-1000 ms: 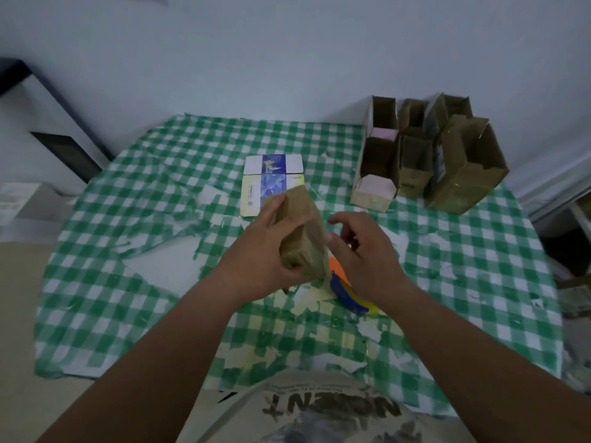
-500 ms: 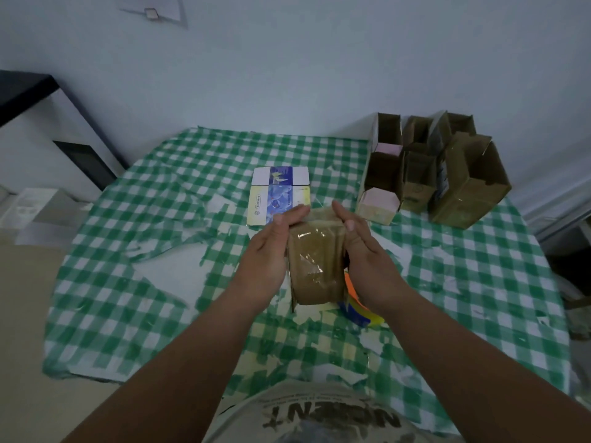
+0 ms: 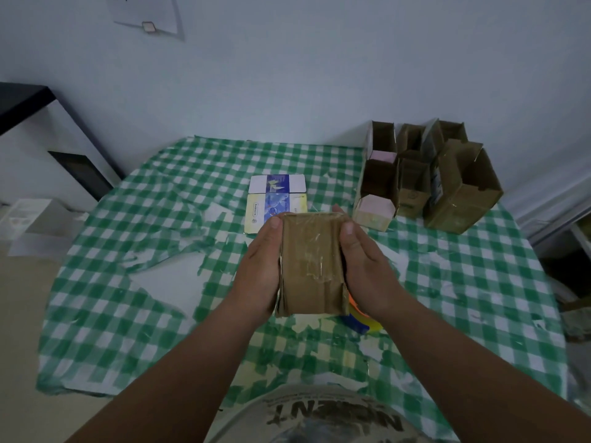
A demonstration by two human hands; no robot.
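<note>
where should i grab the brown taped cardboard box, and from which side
By its two long flat side faces, coming in from left and right, as the left hand and right hand hold the brown taped cardboard box now; its top looks slick with tape.

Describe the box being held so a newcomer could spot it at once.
Start at the green checked tablecloth. Above its near middle, the left hand and right hand grip a brown box by its sides. Unlike the open boxes at the far right and the flat blue carton beyond it, it is closed and covered in shiny tape.
</note>
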